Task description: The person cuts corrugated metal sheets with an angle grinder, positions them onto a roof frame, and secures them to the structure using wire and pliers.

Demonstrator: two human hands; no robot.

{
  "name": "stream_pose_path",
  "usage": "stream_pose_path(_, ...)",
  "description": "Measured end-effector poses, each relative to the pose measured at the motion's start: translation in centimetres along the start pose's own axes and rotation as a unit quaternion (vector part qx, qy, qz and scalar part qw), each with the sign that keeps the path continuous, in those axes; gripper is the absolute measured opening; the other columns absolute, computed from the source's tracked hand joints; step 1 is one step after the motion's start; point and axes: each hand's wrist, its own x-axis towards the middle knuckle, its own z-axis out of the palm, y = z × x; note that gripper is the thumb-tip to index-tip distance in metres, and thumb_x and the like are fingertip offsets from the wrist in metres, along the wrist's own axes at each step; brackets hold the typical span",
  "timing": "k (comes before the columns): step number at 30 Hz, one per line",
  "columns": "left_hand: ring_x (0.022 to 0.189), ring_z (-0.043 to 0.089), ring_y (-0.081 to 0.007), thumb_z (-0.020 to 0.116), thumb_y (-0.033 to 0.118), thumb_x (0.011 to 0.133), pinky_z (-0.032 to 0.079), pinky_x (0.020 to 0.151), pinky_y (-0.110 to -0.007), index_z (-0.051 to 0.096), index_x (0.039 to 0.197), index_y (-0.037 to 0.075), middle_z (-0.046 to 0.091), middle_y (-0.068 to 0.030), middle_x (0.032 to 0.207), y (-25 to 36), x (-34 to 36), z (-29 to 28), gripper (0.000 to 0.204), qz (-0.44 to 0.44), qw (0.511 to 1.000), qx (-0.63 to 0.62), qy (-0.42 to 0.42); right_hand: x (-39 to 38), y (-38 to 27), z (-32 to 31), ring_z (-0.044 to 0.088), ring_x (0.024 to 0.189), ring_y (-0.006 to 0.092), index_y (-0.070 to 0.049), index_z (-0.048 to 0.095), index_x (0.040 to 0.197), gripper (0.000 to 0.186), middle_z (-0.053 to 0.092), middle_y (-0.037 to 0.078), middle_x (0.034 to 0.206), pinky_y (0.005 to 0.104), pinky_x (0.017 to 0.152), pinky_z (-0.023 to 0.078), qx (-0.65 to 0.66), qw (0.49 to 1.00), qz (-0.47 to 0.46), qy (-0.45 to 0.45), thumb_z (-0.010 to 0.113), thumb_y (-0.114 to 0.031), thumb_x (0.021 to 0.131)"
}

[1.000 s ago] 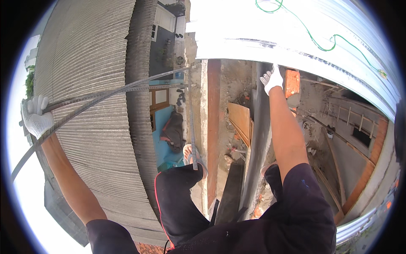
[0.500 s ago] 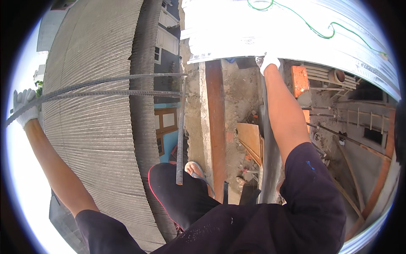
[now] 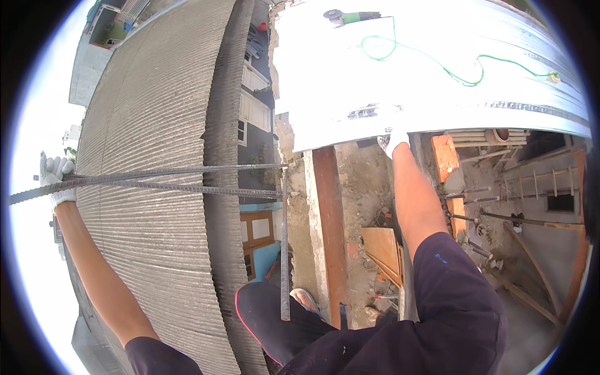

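Note:
At the far left, my left hand (image 3: 59, 178), in a white knit glove, is closed around ribbed steel bars (image 3: 150, 172) at the place where two of them meet. My right hand (image 3: 395, 142), also gloved, grips the near edge of a bright metal sheet (image 3: 437, 122); glare washes out part of its fingers. Another upright-looking bar (image 3: 285, 250) runs down from the bars' inner ends, in front of my bent knee. On the sheet lies an angle grinder (image 3: 351, 17) with a green cord (image 3: 431, 59) trailing right to its plug.
A corrugated roof (image 3: 150, 125) slopes along the left. Below me are a brown beam (image 3: 329, 231), wooden boards (image 3: 382, 253) and rubble, far down. Bricks (image 3: 445, 157) and protruding bars (image 3: 478, 197) stand right of my arm. My sandalled foot (image 3: 304, 299) rests on a narrow ledge.
My view has tilted upward, so everything sits lower in the picture and the grinder has come into sight. Both hands keep their holds.

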Motion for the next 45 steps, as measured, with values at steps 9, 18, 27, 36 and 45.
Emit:
stream_pose_path(9, 0.054, 0.024, -0.0109, 0.065, 0.026, 0.107, 0.029, 0.049, -0.028, 0.035, 0.07, 0.018, 0.022, 0.0042, 0.064, -0.7, 2.1, 0.0, 0.048, 0.012, 1.0, -0.015, -0.001, -2.1, 0.0, 1.8, 0.072, 0.108, 0.0247, -0.006, 0.058, 0.137, 0.048, 0.07, 0.012, 0.126, 0.0444, 0.085, 0.064, 0.016, 0.998, -0.062, -0.015, 0.05, -0.045, 0.111)
stream_pose_path(18, 0.059, 0.029, -0.0132, 0.061, 0.026, 0.108, 0.033, 0.053, -0.028, 0.04, 0.08, 0.016, 0.029, 0.0029, 0.071, -6.5, 5.4, 1.7, 0.036, 0.019, 0.998, 0.027, 0.06, -2.7, -4.8, 2.4, 0.073, 0.099, 0.026, -0.004, 0.062, 0.133, 0.05, 0.069, 0.012, 0.127, 0.0415, 0.076, 0.064, -0.037, 0.982, -0.175, 0.056, 0.056, -0.046, 0.106)
stream_pose_path(27, 0.128, 0.059, -0.0269, 0.047, 0.044, 0.113, 0.05, 0.108, -0.043, 0.045, 0.16, 0.006, 0.058, -0.0144, 0.145, -0.5, -10.5, -1.0, 0.061, -0.035, 0.973, 0.228, 0.016, -1.9, -3.4, 2.4, 0.073, 0.095, 0.0232, -0.007, 0.063, 0.129, 0.05, 0.072, 0.012, 0.117, 0.0426, 0.08, 0.065, 0.0, 0.991, -0.122, -0.057, 0.05, -0.051, 0.108)
stream_pose_path(36, 0.084, 0.072, -0.017, 0.084, 0.017, 0.089, 0.057, 0.081, -0.03, 0.068, 0.119, -0.001, 0.074, -0.0118, 0.092, -8.1, -57.8, 13.0, 0.038, -0.113, 0.82, 0.355, -0.435, -4.5, -4.9, 1.9, 0.072, 0.095, 0.0266, -0.011, 0.062, 0.132, 0.057, 0.071, 0.011, 0.114, 0.0437, 0.082, 0.062, -0.119, 0.991, 0.049, -0.031, 0.046, -0.06, 0.108)
stream_pose_path(45, 0.103, 0.057, -0.0331, 0.076, 0.068, 0.089, 0.057, 0.095, -0.057, 0.043, 0.153, 0.006, 0.053, -0.0153, 0.129, -40.9, -48.9, 31.1, 0.095, -0.666, 0.731, -0.143, 0.033, -3.4, -3.5, 0.9, 0.071, 0.087, 0.0276, -0.008, 0.064, 0.124, 0.061, 0.072, 0.016, 0.105, 0.0466, 0.079, 0.064, -0.09, 0.992, 0.001, -0.092, 0.039, -0.061, 0.109)
